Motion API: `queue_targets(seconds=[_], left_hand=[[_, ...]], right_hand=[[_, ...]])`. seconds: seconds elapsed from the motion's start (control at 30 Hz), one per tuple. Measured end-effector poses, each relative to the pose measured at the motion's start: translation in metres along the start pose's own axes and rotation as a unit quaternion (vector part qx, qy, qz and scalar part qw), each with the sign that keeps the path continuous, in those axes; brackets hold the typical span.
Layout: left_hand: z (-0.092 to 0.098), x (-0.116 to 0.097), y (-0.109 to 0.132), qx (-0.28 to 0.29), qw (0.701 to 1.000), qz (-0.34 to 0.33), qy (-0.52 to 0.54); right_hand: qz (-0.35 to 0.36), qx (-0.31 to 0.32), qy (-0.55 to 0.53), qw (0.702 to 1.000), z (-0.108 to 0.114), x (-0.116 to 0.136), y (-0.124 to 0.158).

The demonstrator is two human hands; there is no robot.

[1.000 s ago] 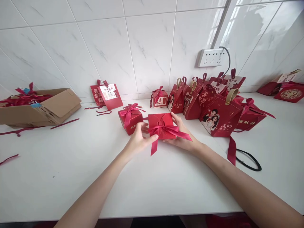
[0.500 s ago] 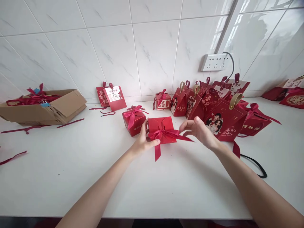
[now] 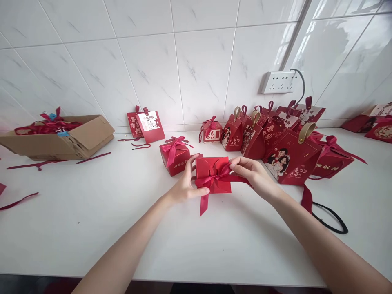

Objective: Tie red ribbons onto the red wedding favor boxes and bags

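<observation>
A red gift box (image 3: 221,188) stands on the white table in front of me, its top flaps folded together. Across its top a dark pink ribbon (image 3: 204,204) is tied in a bow, one tail hanging down the front. My left hand (image 3: 185,183) grips the box from its left side, thumb at the front edge and fingers behind. At the right, my right hand (image 3: 253,173) pinches the bow's right loop between thumb and fingertips. Just behind my left hand sits another red box (image 3: 174,157) with a tied bow.
Several red gift bags (image 3: 290,159) crowd the right, beside a black loop (image 3: 332,212). A small red box (image 3: 212,132) and flat red cards (image 3: 150,124) stand near the wall. An open cardboard box (image 3: 70,143) of ribbons sits left, under a tiled wall with a power strip (image 3: 278,83).
My right hand has moved in from beside the box and closed on the bow's right loop. My left hand keeps its hold; the box is tilted slightly differently.
</observation>
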State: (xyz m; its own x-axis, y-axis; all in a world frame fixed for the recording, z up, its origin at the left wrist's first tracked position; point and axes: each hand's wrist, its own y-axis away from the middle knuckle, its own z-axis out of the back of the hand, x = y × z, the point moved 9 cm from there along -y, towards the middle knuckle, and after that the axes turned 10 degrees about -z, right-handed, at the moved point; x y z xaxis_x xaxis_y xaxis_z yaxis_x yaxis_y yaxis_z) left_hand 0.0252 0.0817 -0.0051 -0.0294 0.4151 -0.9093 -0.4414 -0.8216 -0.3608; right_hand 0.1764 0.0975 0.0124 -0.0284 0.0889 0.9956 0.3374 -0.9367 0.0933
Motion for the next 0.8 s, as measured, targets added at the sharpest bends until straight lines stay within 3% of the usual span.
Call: queue_targets(seconds=[0.2,0.33,0.4,0.5,0.6,0.8], left_hand=[[0.01,0.007,0.001,0.027,0.997,0.035,0.064],[0.025,0.02,0.0,-0.001,0.981,0.072,0.179],[0.029,0.024,-0.001,-0.009,0.971,0.078,0.227],[0.028,0.03,-0.001,0.0,0.966,0.089,0.243],[0.025,0.035,-0.002,-0.005,0.97,0.094,0.224],[0.014,0.04,-0.002,0.027,0.971,0.09,0.221]], right_hand=[[-0.004,0.023,0.045,0.999,-0.006,0.0,0.004],[-0.035,0.192,0.14,0.971,-0.038,-0.007,0.017],[-0.049,0.224,0.18,0.957,-0.039,-0.011,0.021],[0.018,0.096,0.239,0.966,-0.01,0.001,0.011],[0.055,-0.017,0.32,0.946,0.019,0.005,0.003],[-0.022,-0.002,0.27,0.963,0.045,-0.021,-0.012]])
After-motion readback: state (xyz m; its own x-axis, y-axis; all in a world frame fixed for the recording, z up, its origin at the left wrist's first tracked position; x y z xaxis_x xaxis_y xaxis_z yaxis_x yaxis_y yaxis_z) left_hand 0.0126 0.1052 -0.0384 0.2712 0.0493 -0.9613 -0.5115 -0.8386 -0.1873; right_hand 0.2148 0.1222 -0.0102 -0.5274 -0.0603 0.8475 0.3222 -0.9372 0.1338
